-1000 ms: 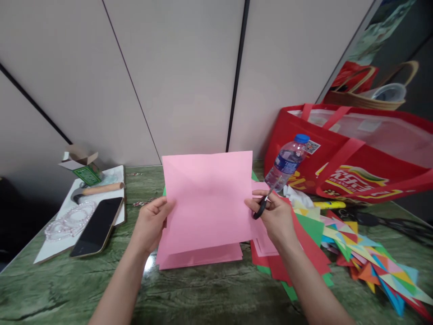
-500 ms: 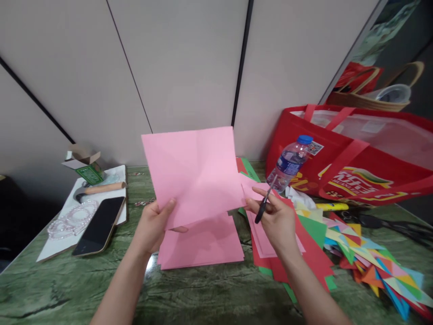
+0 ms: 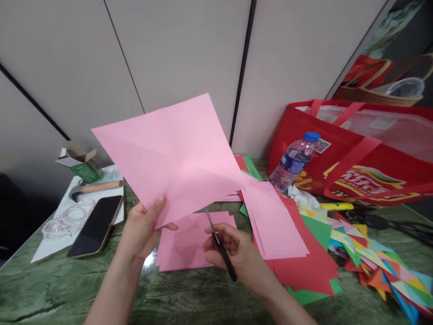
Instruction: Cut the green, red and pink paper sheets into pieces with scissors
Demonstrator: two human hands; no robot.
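Observation:
My left hand (image 3: pixel 142 228) pinches the lower corner of a creased pink paper sheet (image 3: pixel 172 153) and holds it up, tilted, above the table. My right hand (image 3: pixel 233 253) is closed around small black-handled scissors (image 3: pixel 219 246), their blades pointing up toward the sheet's lower edge. Under the hands lies a stack of pink sheets (image 3: pixel 189 241) on the green marble table (image 3: pixel 67 289). More pink sheets (image 3: pixel 274 221) rest on red and green paper (image 3: pixel 311 266) to the right.
A phone (image 3: pixel 96 224), bead bracelets (image 3: pixel 66 219), a hammer (image 3: pixel 96 187) and a small open box (image 3: pixel 81 164) sit on a white board at left. A water bottle (image 3: pixel 294 160) leans on a red tote bag (image 3: pixel 365 153). Coloured paper triangles (image 3: pixel 379 266) spread at right.
My left hand lifted and turned the pink sheet up and leftward. My right hand let go of its edge and dropped down toward the middle, scissors turned blades-up under the sheet.

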